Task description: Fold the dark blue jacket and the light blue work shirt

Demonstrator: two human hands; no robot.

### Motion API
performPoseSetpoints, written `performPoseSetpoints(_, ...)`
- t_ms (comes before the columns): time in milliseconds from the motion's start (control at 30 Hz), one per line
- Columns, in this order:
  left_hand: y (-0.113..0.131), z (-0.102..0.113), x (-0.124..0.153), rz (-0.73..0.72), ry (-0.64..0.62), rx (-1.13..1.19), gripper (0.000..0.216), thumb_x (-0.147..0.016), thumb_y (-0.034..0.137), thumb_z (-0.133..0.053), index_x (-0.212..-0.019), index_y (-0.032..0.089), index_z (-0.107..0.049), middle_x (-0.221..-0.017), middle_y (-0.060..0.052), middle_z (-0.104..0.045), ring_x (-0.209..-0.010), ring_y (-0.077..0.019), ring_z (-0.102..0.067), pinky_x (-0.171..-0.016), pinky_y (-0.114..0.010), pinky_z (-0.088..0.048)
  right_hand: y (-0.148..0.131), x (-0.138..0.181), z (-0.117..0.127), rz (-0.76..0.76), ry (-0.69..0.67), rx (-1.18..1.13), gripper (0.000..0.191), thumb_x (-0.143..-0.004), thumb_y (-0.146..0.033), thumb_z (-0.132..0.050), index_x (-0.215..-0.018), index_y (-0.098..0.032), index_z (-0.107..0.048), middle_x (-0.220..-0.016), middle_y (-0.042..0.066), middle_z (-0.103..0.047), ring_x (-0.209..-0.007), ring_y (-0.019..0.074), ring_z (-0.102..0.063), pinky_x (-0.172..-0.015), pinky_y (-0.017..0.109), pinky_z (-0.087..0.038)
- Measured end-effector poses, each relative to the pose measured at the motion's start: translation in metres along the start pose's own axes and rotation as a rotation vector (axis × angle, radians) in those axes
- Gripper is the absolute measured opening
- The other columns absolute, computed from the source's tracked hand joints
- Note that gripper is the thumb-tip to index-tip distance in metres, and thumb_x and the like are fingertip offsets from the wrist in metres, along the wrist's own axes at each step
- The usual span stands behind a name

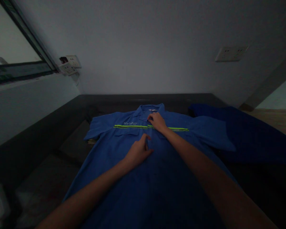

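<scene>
A blue short-sleeved work shirt (124, 165) with a yellow-green reflective stripe across the chest lies flat, front up, on a dark surface, collar away from me. My left hand (138, 151) rests on the shirt's front placket at mid-chest, its fingers pinched together on the fabric. My right hand (157, 122) lies higher up, just below the collar by the stripe, fingers curled on the placket. In the dim light I cannot make out any button between the fingers.
A second dark blue garment (248, 136) lies on the right, partly under the shirt's sleeve. A dark raised ledge (50, 127) borders the surface at left and back. Wall sockets (70, 63) sit at upper left and a wall socket plate (231, 53) at upper right.
</scene>
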State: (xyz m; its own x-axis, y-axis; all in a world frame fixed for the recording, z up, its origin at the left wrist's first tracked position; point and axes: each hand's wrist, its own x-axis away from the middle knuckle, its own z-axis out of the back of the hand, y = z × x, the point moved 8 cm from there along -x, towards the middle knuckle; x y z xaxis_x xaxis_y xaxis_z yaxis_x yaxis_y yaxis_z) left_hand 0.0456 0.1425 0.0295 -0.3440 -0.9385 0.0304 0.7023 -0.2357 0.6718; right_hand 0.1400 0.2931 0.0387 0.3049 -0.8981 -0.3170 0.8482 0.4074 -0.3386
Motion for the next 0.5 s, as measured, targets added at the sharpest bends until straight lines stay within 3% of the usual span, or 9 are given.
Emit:
performPoseSetpoints(167,-0.006,-0.002,0.003,0.036,-0.048,-0.251,0.042,-0.083,0.022,-0.058,-0.122,0.022,-0.044,-0.075,0.0,-0.062,-0.07,-0.0191,-0.062,-0.057,-0.025,-0.041,0.0,0.003,-0.013,-0.021,0.011,0.036,0.012,-0.085,-0.017,-0.06,-0.092,-0.019,-0.068,-0.1,0.007,-0.063,-0.101,0.0219,-0.051,-0.087,0.032,-0.042)
performPoseSetpoints(267,0.003,-0.001,0.009,-0.016,0.0,-0.434,0.038,-0.085,0.025,-0.056,-0.122,0.02,-0.047,-0.095,-0.007,-0.064,-0.087,-0.0237,-0.063,-0.072,-0.032,-0.047,-0.002,0.007,-0.017,-0.008,0.019,0.061,0.014,-0.086,-0.018,-0.058,-0.096,-0.02,-0.068,-0.103,0.008,-0.063,-0.104,0.0229,-0.049,-0.088,0.033,-0.042)
performPoseSetpoints(367,0.027,-0.008,0.03,-0.193,0.036,-0.55,0.032,-0.086,0.021,-0.056,-0.117,0.019,-0.054,-0.117,-0.012,-0.058,-0.108,-0.0276,-0.056,-0.089,-0.041,-0.045,-0.004,0.012,-0.016,0.024,0.019,0.082,0.018,-0.088,-0.018,-0.055,-0.102,-0.02,-0.066,-0.11,0.009,-0.061,-0.108,0.0236,-0.048,-0.091,0.034,-0.041)
performPoseSetpoints(500,0.063,-0.037,0.088,-0.565,-0.175,-0.405,0.044,-0.087,0.032,-0.057,-0.129,0.022,-0.05,-0.139,-0.011,-0.047,-0.128,-0.0277,-0.042,-0.108,-0.048,-0.032,-0.005,0.016,-0.014,0.074,0.007,0.12,0.027,-0.09,-0.022,-0.051,-0.115,-0.02,-0.063,-0.12,0.01,-0.06,-0.114,0.025,-0.046,-0.094,0.037,-0.041)
